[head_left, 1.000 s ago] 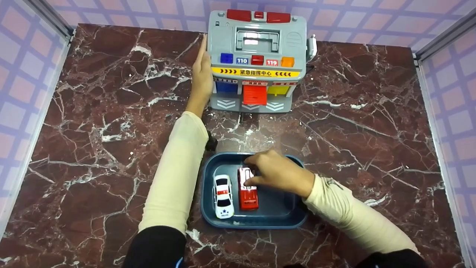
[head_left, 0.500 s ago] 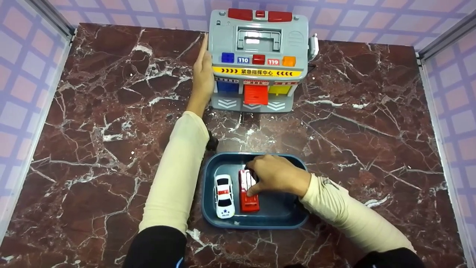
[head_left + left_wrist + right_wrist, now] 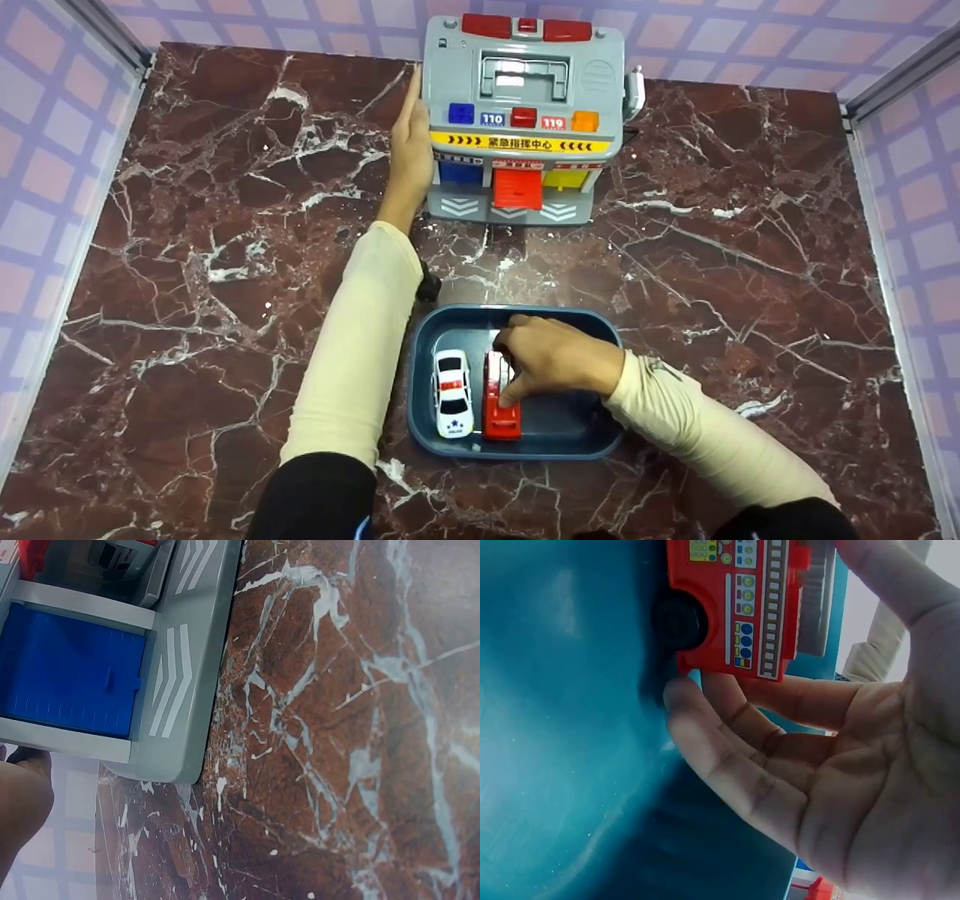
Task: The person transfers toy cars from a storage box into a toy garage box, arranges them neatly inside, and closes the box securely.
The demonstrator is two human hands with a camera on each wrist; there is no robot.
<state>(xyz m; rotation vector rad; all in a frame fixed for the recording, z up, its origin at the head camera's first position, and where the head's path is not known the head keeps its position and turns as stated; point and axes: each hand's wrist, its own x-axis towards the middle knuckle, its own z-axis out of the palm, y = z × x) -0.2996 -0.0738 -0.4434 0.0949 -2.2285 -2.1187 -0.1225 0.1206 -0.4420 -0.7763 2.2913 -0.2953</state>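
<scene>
My right hand (image 3: 559,356) is in the dark blue tray (image 3: 540,448). It holds a red toy fire truck (image 3: 502,426) with white on its top, fingers curled at the far end and thumb on top. In the right wrist view, fingertips touch the end of the fire truck (image 3: 739,607). A white toy police car (image 3: 453,416) lies left of it in the tray. My left hand (image 3: 412,154) rests with straight fingers against the left side of a grey toy rescue station (image 3: 600,97). In the left wrist view only part of the left hand (image 3: 22,802) shows.
The station has a blue door (image 3: 71,671), a raised red door (image 3: 517,189) and a yellow door (image 3: 564,180). A white handle (image 3: 635,91) sticks out on its right side. Checkered walls (image 3: 787,37) border the marbled tabletop (image 3: 225,300).
My right hand has closed on the fire truck, which has shifted slightly toward me in the tray. The left hand stays against the station.
</scene>
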